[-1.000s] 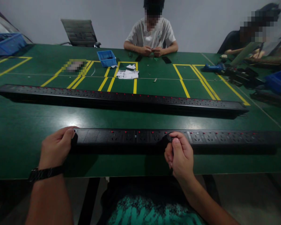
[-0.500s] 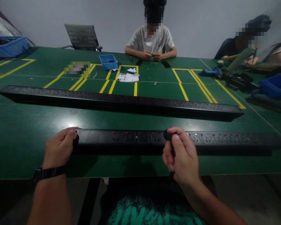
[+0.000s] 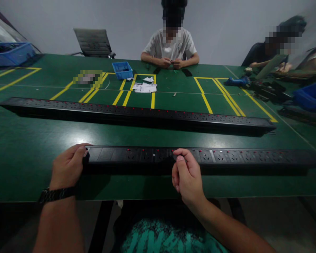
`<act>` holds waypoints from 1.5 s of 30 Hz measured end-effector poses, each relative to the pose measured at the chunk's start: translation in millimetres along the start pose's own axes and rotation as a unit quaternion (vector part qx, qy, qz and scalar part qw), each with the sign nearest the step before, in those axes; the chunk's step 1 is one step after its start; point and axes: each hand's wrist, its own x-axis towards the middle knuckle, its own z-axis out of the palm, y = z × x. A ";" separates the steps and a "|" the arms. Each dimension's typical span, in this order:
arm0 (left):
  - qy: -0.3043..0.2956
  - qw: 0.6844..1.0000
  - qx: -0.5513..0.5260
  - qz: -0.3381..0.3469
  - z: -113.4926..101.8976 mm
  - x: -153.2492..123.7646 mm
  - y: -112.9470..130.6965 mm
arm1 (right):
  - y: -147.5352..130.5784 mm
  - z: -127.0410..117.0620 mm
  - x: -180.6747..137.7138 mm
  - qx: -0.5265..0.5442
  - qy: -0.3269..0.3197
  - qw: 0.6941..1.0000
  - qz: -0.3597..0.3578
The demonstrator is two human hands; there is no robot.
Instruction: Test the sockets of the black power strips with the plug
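Note:
A long black power strip (image 3: 239, 157) with red-marked sockets lies along the near edge of the green table (image 3: 28, 147). My left hand (image 3: 67, 168) grips its left end, fingers curled over the top. My right hand (image 3: 187, 177) is closed in a pinch on a small dark thing pressed against a socket near the strip's middle; what it holds is hidden by the fingers. A black watch sits on my left wrist.
A second, longer black power strip (image 3: 137, 114) lies parallel farther back. Beyond are yellow floor-style lines, a small blue bin (image 3: 122, 69), white papers (image 3: 144, 86). A person (image 3: 171, 45) sits opposite; another person (image 3: 274, 49) works at right beside tools and a blue bin (image 3: 312, 95).
My right hand has moved left along the near strip by about one socket, from the pinch raised at the strip to down on a socket. My left hand has stayed on the end.

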 end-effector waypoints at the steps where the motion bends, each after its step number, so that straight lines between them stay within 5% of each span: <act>1: 0.001 1.000 -0.002 0.000 -0.1 0.2 0.0 | 0.4 0.4 0.2 -0.002 0.000 1.000 0.001; 45: 0.003 1.000 0.025 0.006 -0.2 2.0 -3.2 | 11.5 1.2 5.7 0.021 0.017 1.000 -0.001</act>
